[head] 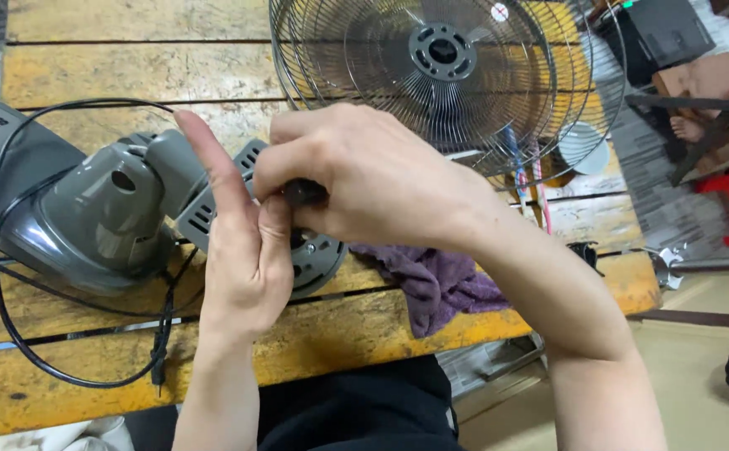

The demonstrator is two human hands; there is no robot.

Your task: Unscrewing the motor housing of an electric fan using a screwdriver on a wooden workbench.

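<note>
A: From the head camera, middle of the frame: the right hand (356,179) has its fingers curled tight round a small dark handle (304,193), pressed down at the grey fan motor (214,213) lying on the yellow wooden table (131,75).

B: And the left hand (243,250)?

A: Flat and open, fingers straight, clamped on nothing. Its edge rests against the motor just beside the handle.

B: How would you do this well?

A: I'd judge: keep the handle straight on its spot, and let the open hand steady the motor so it can't roll.

B: Counts?

A: One motor, centre-left. One wire fan guard (448,79), upper middle. One purple cloth (431,280), lower middle, under the right forearm. One black cord (14,276) looping at the left, ending in one plug (158,367). Two hands. What lies under the right palm, I can't tell.
</note>
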